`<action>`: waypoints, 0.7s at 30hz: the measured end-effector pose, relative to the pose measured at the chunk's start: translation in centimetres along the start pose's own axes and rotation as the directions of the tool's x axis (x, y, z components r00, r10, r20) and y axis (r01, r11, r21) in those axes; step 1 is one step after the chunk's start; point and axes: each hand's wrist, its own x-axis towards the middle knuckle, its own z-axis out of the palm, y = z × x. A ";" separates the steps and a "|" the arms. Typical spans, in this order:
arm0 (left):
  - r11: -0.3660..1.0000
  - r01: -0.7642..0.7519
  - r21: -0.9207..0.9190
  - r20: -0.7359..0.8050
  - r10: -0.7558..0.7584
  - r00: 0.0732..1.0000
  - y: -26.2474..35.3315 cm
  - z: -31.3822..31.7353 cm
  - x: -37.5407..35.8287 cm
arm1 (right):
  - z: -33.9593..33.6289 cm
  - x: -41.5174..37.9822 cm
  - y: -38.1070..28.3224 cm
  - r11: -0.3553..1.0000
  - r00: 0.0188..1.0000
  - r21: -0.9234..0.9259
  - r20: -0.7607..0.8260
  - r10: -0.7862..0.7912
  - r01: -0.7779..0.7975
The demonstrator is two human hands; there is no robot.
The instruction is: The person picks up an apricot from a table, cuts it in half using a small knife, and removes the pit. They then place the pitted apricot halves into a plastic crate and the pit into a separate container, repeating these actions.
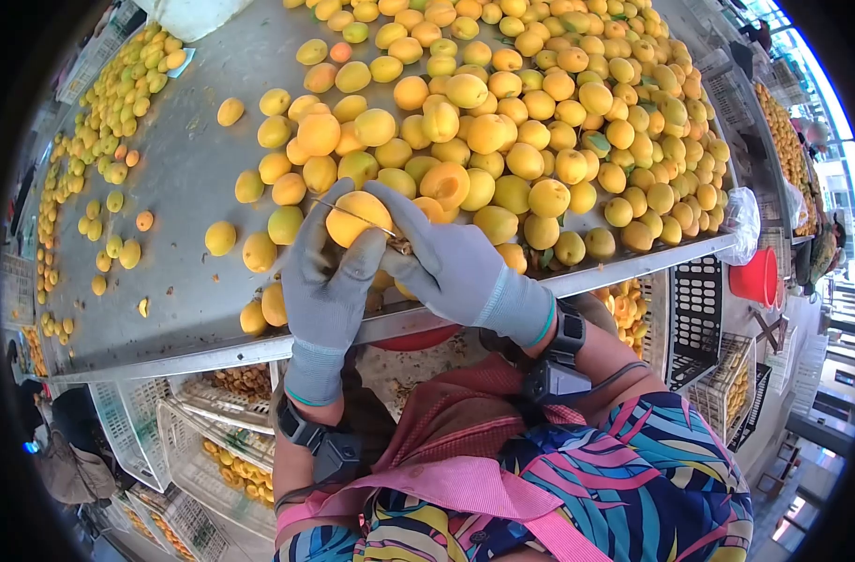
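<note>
A yellow-orange apricot (355, 221) is pinched between the fingers of my left hand (326, 290), which wears a grey glove. My right hand (460, 267), gloved the same way, is closed on a small thin-bladed knife (376, 227); its handle is mostly hidden by my fingers. The blade lies across the apricot, and my right fingertips also touch the fruit's far side. Just beyond my hands, a cut apricot (445, 185) shows its hollow inside among whole ones. A large heap of apricots (549, 122) spreads over the metal table (188, 272).
Greener apricots (109, 122) line the table's left side. Below its raised front edge (399, 323) stand plastic crates (216, 445) with cut fruit. A black crate (694, 314), a red bucket (753, 277) and a clear plastic bag (741, 225) are at the right.
</note>
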 end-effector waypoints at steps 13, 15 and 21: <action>0.972 0.221 -0.079 -0.010 -0.223 0.975 -0.9 -0.4 0.0 | 0.8 -0.1 -0.2 0.999 0.999 0.029 -0.028 0.020 -0.019; 0.999 0.050 0.017 0.050 -0.050 0.997 -0.5 -0.2 0.0 | 0.3 0.0 -0.5 0.997 0.994 -0.027 0.079 0.080 -0.078; 0.987 -0.028 0.155 0.028 0.024 0.999 -0.9 -0.7 0.1 | 0.5 0.1 -0.5 0.996 0.990 -0.027 0.114 0.083 -0.081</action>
